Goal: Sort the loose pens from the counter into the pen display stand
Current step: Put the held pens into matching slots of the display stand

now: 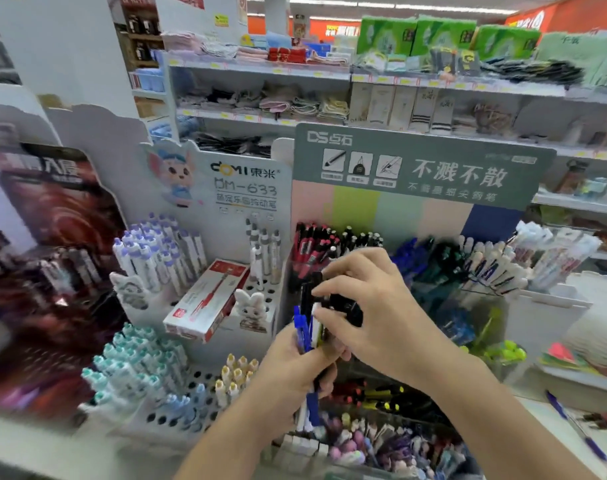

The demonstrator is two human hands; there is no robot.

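Left hand (295,372), approx 6 o'clock of frame centre: fist closed round bundle of pens (309,327), blue and black barrels, held upright. Right hand (368,306) at bundle's 3 o'clock: fingertips (321,289) pinched on black pen tops; grip on any single pen cannot be confirmed, blur. Pen display stand (420,174) w/ green header directly behind hands, 12 o'clock. One blue pen (572,427) lies loose on counter (537,410), 4 o'clock.
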